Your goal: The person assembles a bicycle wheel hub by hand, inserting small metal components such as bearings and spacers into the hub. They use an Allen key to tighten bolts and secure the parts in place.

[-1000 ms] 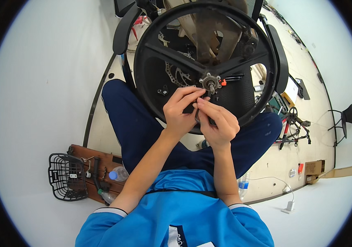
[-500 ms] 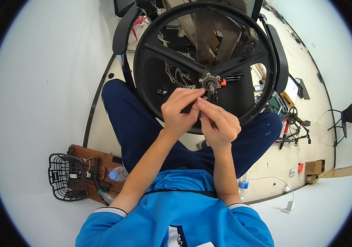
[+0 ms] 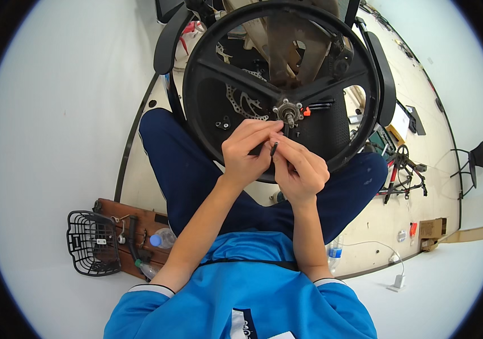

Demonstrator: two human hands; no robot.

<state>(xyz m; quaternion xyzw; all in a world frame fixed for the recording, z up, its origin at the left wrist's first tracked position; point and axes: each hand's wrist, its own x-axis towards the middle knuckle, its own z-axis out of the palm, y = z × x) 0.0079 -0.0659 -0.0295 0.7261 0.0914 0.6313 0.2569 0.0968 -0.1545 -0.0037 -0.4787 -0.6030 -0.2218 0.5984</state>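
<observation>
A black three-spoke bicycle wheel (image 3: 213, 68) stands upright between my knees, its metal hub and axle (image 3: 287, 110) facing me. Both hands meet just below the hub. My left hand (image 3: 247, 152) pinches a small dark part with thumb and fingers. My right hand (image 3: 300, 169) holds a small black piece (image 3: 274, 148) between thumb and forefinger, its tip pointing up toward the axle. A brake disc (image 3: 241, 104) shows behind the spokes, left of the hub. A small orange bit (image 3: 306, 112) sits right of the hub.
A black wire basket (image 3: 90, 242) and a wooden board (image 3: 118, 210) with a plastic bottle (image 3: 163, 238) lie at my left. Red-handled tools and bicycle parts (image 3: 399, 164) lie on the floor at right, near a cardboard box (image 3: 430, 229). A chair (image 3: 473, 155) stands far right.
Both hands have dropped slightly away from the hub, drawing the small black piece down off the axle. The wheel has not moved.
</observation>
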